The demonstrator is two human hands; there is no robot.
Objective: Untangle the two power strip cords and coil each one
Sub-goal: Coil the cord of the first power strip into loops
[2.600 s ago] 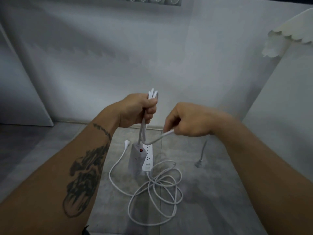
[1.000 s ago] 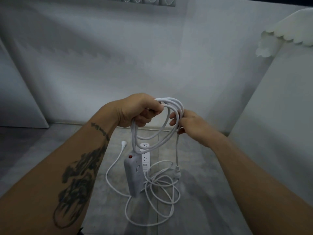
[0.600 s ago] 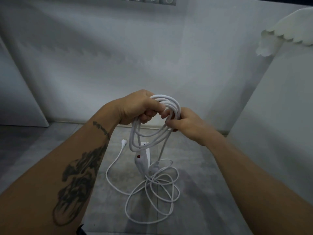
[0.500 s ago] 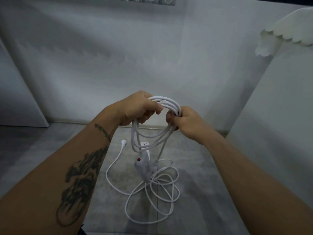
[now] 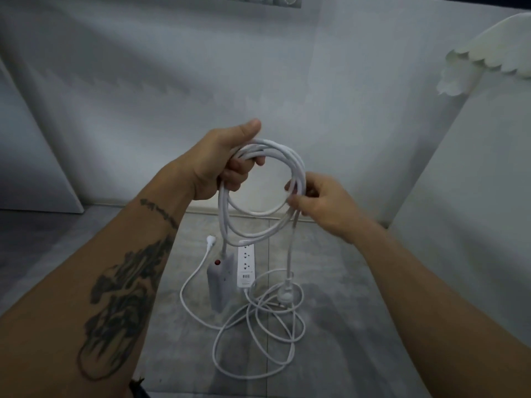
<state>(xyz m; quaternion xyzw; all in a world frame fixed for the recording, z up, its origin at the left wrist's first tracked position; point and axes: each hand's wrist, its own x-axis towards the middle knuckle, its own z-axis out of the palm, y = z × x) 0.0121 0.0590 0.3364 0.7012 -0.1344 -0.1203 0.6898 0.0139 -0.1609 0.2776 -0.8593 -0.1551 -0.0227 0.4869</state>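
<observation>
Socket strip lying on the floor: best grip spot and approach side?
Likely its far half, pinched across the long edges, coming from above and the right. The floor strip lies flat, sockets up; its cord leaves the near end into the loose tangle, and the hanging strip crowds its left.

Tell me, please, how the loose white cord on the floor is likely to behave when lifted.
Probably floppy: the floor cord lies in slack, overlapping loops, so it should sag and trail. The loops cross, so it may snag. Its power strip would likely drag as the heavier end.
</observation>
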